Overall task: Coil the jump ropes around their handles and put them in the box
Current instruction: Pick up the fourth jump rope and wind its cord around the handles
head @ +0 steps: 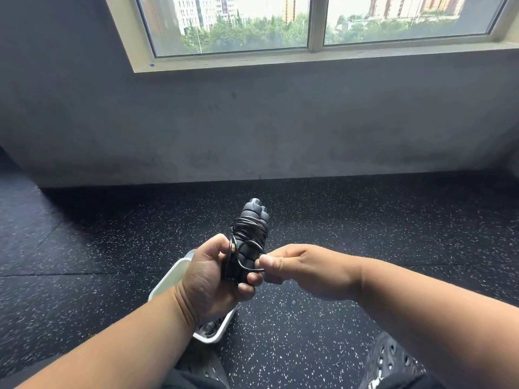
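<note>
speckled black rubber floor (365,234) runs to a grey wall (252,122) under a window (309,23). a white box (174,276) sits on the floor below the left hand, mostly hidden by the forearm; dark items lie inside at its near end, identity not clear. black perforated shoes (393,360) show at the bottom edge. left hand (213,279) is wrapped around the lower part of two dark grey handles (252,220) held together, pointing up and away, fingertips curled over the front of them. the black rope (250,230) is wound in many turns around the handles just above the left fingers. right hand (292,266), beside the handles, pinches a loose loop of rope (247,262) between thumb and forefinger, close against the left fingertips.
</note>
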